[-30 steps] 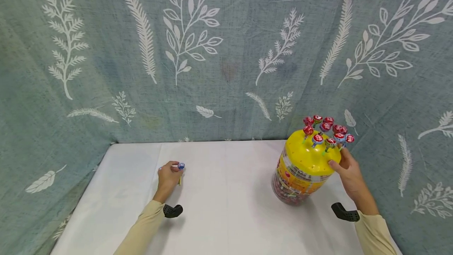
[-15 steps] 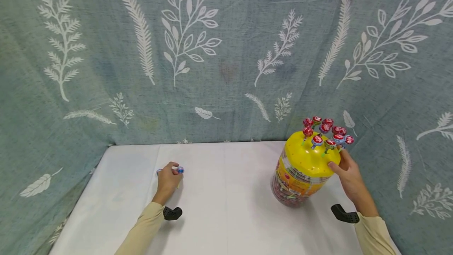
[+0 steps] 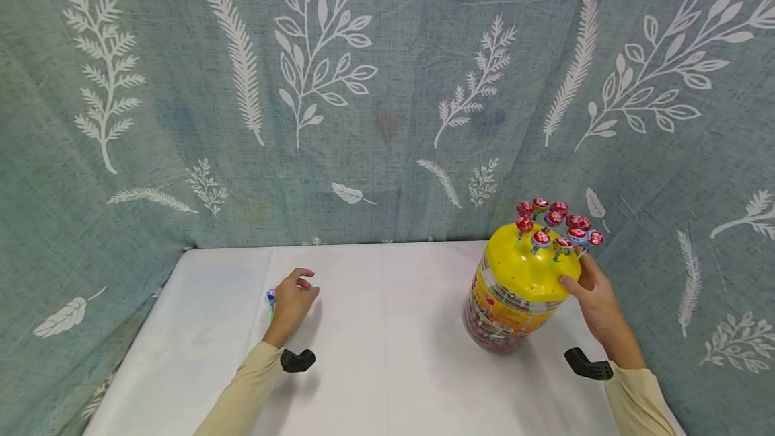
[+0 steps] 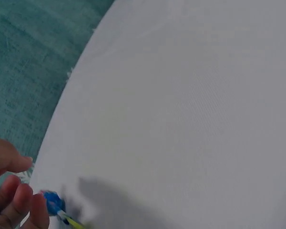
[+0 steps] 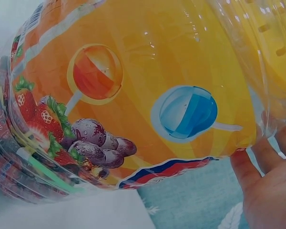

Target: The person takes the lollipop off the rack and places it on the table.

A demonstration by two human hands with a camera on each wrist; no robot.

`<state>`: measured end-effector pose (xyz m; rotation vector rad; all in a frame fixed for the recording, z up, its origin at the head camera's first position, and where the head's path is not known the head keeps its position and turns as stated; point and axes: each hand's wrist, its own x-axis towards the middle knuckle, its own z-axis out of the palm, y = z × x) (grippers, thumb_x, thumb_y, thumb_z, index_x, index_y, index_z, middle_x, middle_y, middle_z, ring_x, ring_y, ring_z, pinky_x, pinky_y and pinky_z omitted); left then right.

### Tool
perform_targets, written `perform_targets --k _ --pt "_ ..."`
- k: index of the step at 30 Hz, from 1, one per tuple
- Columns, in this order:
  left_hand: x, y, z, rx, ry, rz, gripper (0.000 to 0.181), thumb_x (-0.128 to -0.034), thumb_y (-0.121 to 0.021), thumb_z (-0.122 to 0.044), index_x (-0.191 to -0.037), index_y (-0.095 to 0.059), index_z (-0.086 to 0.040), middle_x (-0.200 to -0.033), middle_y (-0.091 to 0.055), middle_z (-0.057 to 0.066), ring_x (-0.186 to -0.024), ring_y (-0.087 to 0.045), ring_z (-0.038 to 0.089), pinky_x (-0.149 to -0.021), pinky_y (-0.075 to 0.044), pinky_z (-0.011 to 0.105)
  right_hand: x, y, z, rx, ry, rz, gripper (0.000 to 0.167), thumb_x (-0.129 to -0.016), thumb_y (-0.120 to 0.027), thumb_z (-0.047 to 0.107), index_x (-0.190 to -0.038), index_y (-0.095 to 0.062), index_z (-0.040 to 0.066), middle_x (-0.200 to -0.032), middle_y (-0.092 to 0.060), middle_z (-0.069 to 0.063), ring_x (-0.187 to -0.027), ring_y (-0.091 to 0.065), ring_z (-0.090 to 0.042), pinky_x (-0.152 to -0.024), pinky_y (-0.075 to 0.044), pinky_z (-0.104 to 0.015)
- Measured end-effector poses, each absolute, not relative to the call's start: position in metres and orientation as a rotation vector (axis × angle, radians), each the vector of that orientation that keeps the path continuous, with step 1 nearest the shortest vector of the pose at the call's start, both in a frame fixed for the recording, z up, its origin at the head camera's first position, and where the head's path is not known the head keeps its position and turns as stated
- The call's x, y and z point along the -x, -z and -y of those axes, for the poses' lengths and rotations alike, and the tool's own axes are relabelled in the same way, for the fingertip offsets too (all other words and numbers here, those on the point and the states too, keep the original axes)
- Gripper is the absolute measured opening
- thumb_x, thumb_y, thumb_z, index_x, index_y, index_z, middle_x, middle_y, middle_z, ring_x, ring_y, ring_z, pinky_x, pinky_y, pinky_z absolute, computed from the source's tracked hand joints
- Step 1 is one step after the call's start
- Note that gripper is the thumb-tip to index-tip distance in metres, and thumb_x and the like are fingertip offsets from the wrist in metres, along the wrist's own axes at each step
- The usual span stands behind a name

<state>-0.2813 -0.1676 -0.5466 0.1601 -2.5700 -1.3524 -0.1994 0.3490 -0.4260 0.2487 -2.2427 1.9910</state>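
On the left part of the white table, my left hand (image 3: 292,301) hovers low, thumb and fingertips apart with nothing seen between them. A blue-wrapped lollipop (image 3: 271,296) is just left of it, its greenish stick pointing toward me. Beside those fingers in the left wrist view, a blue lollipop head (image 4: 52,202) shows with a yellow-green stick. At the right, my right hand (image 3: 596,298) grips the upper edge of a big clear lollipop jar (image 3: 505,318), thumb on its yellow lid (image 3: 521,274). Several wrapped lollipops (image 3: 554,219) stand in the lid.
White cloth covers the table (image 3: 387,328), which stretches between the two hands. A green leaf-patterned curtain (image 3: 387,120) hangs behind and at both sides. More lollipops (image 5: 19,167) show through the jar's clear lower wall.
My left thumb and fingers have parted, and the blue lollipop between them is out of sight in the head view. That hand has shifted slightly right. My right hand stays on the jar.
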Motion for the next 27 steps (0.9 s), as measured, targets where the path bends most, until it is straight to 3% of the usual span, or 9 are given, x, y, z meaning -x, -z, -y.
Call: perform_targets --k 7,13,22,27 --pt "0.283 0.530 0.155 -0.133 1.537 2.526 0.029 -0.0791 -0.068 0.001 -0.108 -0.064 -0.001 -0.087 -0.062 0.016 -0.064 -0.060 0.018 -0.048 -0.052 0.027 0.201 0.427 -0.350 -0.252 -1.983 2.245 0.061 -0.096 -0.051 0.009 -0.149 -0.019 0.006 -0.132 -0.042 0.007 -0.113 -0.047 -0.004 -0.089 -0.040 -0.010" --pt "0.285 0.514 0.137 -0.108 1.650 2.498 0.027 -0.0808 -0.069 -0.002 -0.107 -0.065 -0.004 -0.090 -0.065 0.014 -0.073 -0.064 0.020 -0.052 -0.055 0.029 0.201 0.427 -0.350 -0.257 -1.986 2.234 0.057 -0.096 -0.051 0.008 -0.145 -0.023 0.006 -0.130 -0.044 0.006 -0.112 -0.048 -0.004 -0.090 -0.040 -0.010" --pt "0.283 0.489 0.103 0.016 1.774 2.395 0.024 -0.0802 -0.068 0.001 -0.104 -0.066 -0.004 -0.090 -0.066 0.014 -0.076 -0.065 0.023 -0.054 -0.055 0.031 0.199 0.426 -0.349 -0.226 -1.977 2.269 0.065 -0.096 -0.052 0.010 -0.150 -0.016 0.005 -0.133 -0.041 0.008 -0.115 -0.045 -0.004 -0.089 -0.038 -0.009" --pt "0.279 0.471 0.081 0.134 1.839 2.342 0.025 -0.0804 -0.068 0.003 -0.104 -0.066 -0.003 -0.091 -0.065 0.015 -0.079 -0.065 0.025 -0.055 -0.056 0.031 0.200 0.426 -0.350 -0.220 -1.969 2.271 0.060 -0.096 -0.052 0.010 -0.147 -0.022 0.007 -0.131 -0.043 0.009 -0.113 -0.047 -0.004 -0.088 -0.039 -0.009"
